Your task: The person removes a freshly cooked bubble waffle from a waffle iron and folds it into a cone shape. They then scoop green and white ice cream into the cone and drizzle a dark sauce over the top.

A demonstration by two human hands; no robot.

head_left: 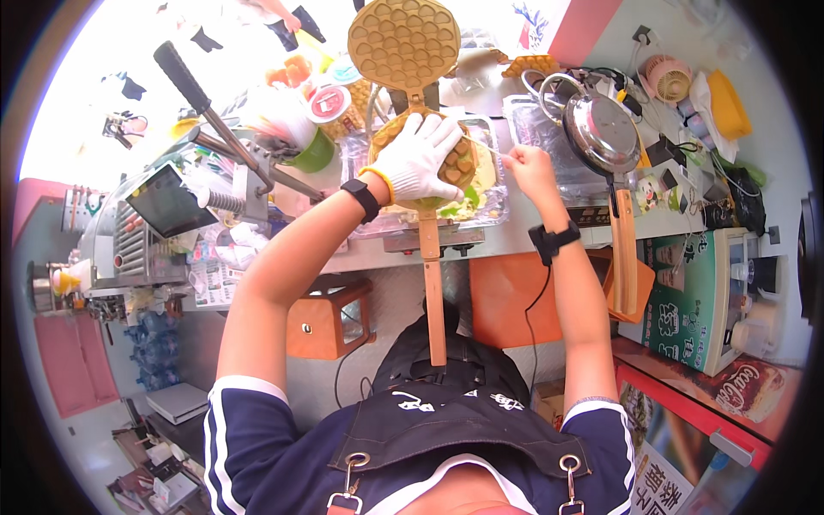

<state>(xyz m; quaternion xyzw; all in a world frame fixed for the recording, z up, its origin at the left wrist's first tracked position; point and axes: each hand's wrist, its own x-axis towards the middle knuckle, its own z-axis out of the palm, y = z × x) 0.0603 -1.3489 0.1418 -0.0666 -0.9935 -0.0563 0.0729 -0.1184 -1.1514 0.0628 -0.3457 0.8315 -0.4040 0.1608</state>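
Evidently one bubble-waffle iron, standing open; clock positions are read from its lower plate [378, 148].

Upper plate [403, 43]: raised, at 12 o'clock. Wooden handle [433, 292]: at 6 o'clock, pointing toward the wearer.

Waffle [461, 166]: golden, on the lower plate, partly hidden by the glove.

Left hand [421, 159]: white-gloved, palm down over the waffle, fingers spread, gripping nothing visible — whether it presses, cannot tell.

Right hand [530, 172]: bare, at 3 o'clock, fingers closed on a thin stick [487, 147] that points at the waffle's edge; contact at the tip is unclear.

Second iron [601, 131]: shut, farther out at 3 o'clock. Lidded tub [330, 104]: at 10 o'clock.

Step in hand, by judgement: freeing the waffle's edge. Next move seems to call for a shallow stick angle — and light, even support from the glove.
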